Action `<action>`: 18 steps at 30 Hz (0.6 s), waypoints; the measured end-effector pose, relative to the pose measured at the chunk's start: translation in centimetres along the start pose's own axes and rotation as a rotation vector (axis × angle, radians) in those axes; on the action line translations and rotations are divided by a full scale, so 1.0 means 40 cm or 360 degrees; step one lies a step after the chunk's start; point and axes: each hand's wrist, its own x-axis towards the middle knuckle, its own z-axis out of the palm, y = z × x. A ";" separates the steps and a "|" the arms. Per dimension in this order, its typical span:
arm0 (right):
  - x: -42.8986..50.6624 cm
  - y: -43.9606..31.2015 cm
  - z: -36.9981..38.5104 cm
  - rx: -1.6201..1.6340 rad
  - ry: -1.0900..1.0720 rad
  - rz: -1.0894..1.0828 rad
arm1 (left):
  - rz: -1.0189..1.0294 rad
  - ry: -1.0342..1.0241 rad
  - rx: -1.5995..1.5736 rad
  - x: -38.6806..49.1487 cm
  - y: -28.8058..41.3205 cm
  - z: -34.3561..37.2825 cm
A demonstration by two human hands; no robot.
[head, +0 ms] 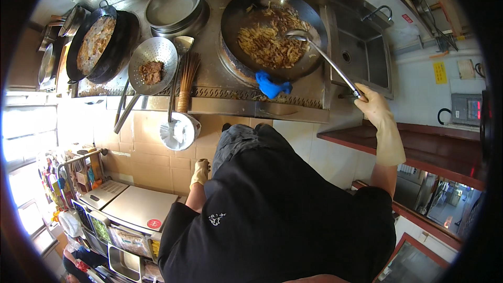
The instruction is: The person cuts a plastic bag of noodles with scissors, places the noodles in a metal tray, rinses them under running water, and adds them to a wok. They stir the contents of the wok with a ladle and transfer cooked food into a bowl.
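Note:
My right hand (373, 104), in a pale rubber glove, is closed around the handle of a long metal ladle (328, 57). The ladle's bowl rests among browned, sliced food (271, 45) in a large black wok (235, 11) on the stove. A blue cloth (272, 84) lies over the wok's near rim. My left hand (201, 171), in a matching glove, hangs low beside my body, away from the stove; its fingers are curled, and whether anything is in them cannot be told. A perforated strainer (137, 53) holding pieces of cooked meat (151, 72) lies left of the wok.
Stacked metal bowls (173, 6), a bamboo brush (186, 82) and a spatula (182, 45) are on the stove. Another wok (96, 45) with oily contents stands far left. A white container (180, 131) sits at the stove's front edge. Right are a steel sink (365, 51) and red-brown shelf (408, 147).

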 end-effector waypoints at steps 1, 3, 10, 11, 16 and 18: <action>0.005 -0.019 0.002 -0.0089 -0.0010 -0.0015 | -0.0001 -0.0028 0.0017 0.007 -0.019 -0.013; 0.053 -0.069 0.066 -0.0325 -0.0071 -0.0008 | -0.0054 -0.0041 0.0029 0.036 -0.040 -0.019; 0.299 -0.127 0.357 0.0286 -0.0085 0.0060 | -0.0115 0.0143 -0.0042 0.017 0.024 0.015; 0.309 -0.116 0.341 0.0689 -0.0282 0.0248 | -0.0055 0.0150 -0.0047 0.001 0.044 0.020; 0.320 -0.082 0.240 0.0690 -0.0008 0.0052 | 0.0059 0.0208 -0.0146 -0.004 0.059 0.006; 0.409 -0.018 0.281 0.0025 0.0370 -0.0184 | 0.0039 0.0166 -0.0125 -0.036 0.059 0.022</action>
